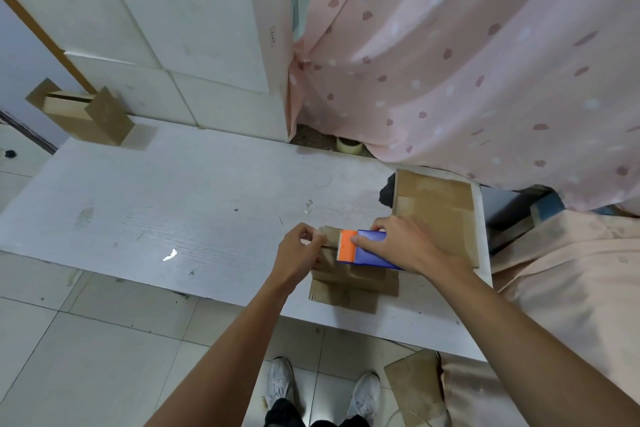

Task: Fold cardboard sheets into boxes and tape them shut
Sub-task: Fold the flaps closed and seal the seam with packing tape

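i see my right hand gripping the tape dispenser atop the small cardboard box near the front edge of the table, my left hand pinching the box's left end, which i judge light, thin-walled, crushable, best held at its edges.

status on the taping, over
Right hand grips tape dispenser on small box. Left hand pinches box's left edge. Cardboard stack behind, not blocking.

Matt brown cardboard box, glossy plastic tape dispenser
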